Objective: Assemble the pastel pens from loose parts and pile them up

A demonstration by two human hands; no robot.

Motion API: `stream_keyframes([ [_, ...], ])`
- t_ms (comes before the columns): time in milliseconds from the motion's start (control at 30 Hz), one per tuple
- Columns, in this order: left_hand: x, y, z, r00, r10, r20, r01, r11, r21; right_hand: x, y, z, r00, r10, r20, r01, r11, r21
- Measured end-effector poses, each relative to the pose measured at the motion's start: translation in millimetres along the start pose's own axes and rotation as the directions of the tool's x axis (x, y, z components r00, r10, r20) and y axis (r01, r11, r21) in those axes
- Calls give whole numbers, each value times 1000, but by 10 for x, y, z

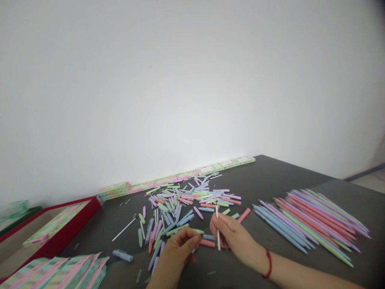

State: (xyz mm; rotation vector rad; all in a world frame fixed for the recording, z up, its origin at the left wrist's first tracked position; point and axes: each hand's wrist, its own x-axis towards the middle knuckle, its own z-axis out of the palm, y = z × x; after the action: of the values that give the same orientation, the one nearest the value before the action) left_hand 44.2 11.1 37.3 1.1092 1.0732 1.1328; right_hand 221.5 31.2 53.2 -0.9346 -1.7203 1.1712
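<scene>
At the left edge of the dark table [240, 273], a red box [69, 218] contains pastel cartons [55, 224]; green plastic [15, 212] lies beyond it. Pastel packets [57, 273] overlap in front of the box. To their right are one loose blue cap [122, 255] and a thin white rod [124, 230]. Flat boxes [177, 176] form a row along the wall [192, 80]. Mixed pen parts [177, 204] lie in a scattered heap at the centre. The left hand [180, 245] is in front of the heap, fingers curled, thumb near the fingertips; whether it grips anything, I cannot tell. Just beside it, the right hand [228, 230] pinches a white stick [217, 228], held nearly upright. A red bracelet [268, 263] circles that wrist. Further right, blue, purple, coral and green pens [313, 224] lie side by side, slanting across the table.
</scene>
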Motion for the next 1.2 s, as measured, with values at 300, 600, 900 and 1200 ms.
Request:
stream_keyframes([
  [300, -20, 116, 21, 994, -48, -103, 4, 920, -391, -162, -16, 94, 945, -15, 328, 118, 948, -297],
  [600, -52, 124, 41, 997, -48, -64, 19, 916, -400, -174, -97, 132, 941, 37, 336, 72, 949, -306],
  [900, -47, 103, 46, 997, -47, -58, 20, 920, -392, -166, -76, 134, 938, 29, 346, 75, 956, -284],
  [1200, -37, 32, 60, 999, -20, -31, 10, 955, -295, -164, -72, 132, 943, 23, 332, 65, 965, -253],
])
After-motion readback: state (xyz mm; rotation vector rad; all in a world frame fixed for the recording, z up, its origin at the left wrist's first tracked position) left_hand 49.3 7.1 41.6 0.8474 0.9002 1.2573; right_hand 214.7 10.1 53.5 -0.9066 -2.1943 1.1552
